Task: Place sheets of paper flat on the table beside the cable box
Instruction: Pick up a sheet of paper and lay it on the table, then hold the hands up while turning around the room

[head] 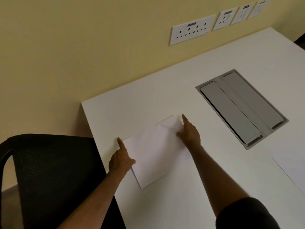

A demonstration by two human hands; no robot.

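Note:
White sheets of paper (156,151) lie on the white table (165,93), left of the grey cable box (241,106) sunk into the tabletop. My left hand (121,160) grips the paper's left edge, index finger stretched along it toward the far left corner. My right hand (189,132) holds the right edge near the far corner, index finger pointing away from me. The paper is slightly creased near that corner. A gap of bare table separates the paper from the box.
Another white sheet (292,164) lies at the right edge of view, near the box's closer end. A black mesh chair (49,176) stands left of the table. Wall sockets (191,31) line the yellow wall behind.

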